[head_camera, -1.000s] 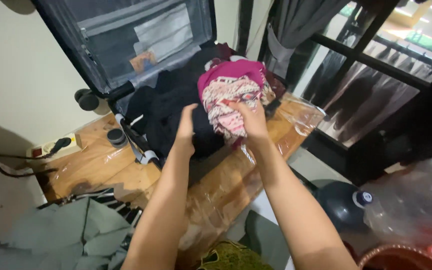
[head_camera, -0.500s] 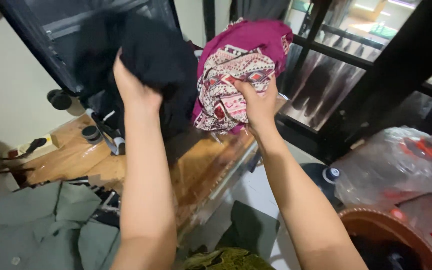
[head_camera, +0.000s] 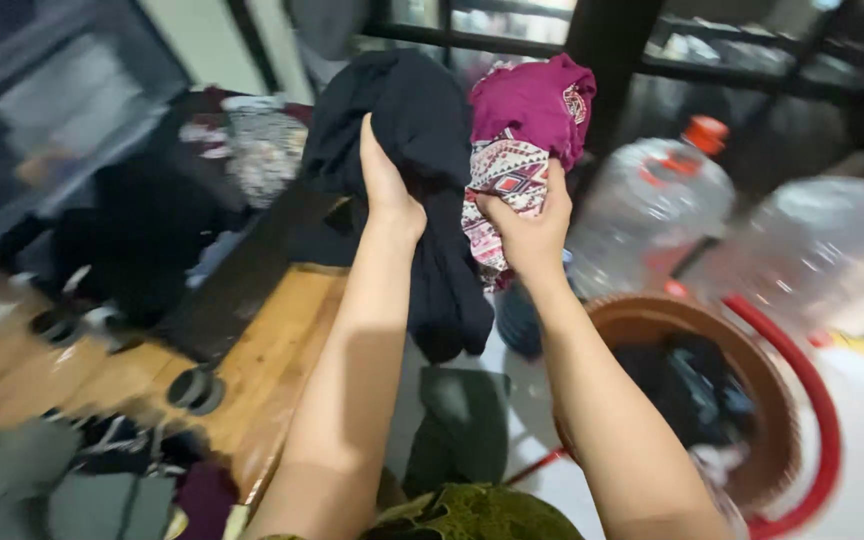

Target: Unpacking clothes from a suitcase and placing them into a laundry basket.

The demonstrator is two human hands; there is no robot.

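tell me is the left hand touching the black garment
Touching. The head view shows the left hand closed on a fold of the black garment, fingers buried in the cloth, which hangs below the grip.

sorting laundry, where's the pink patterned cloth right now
In the head view, the pink patterned cloth is held up in the right hand, beside the black garment, above the brown basket.

Both forearms bare, no sleeves; hands (head_camera: 457,205) w/o rings or gloves.
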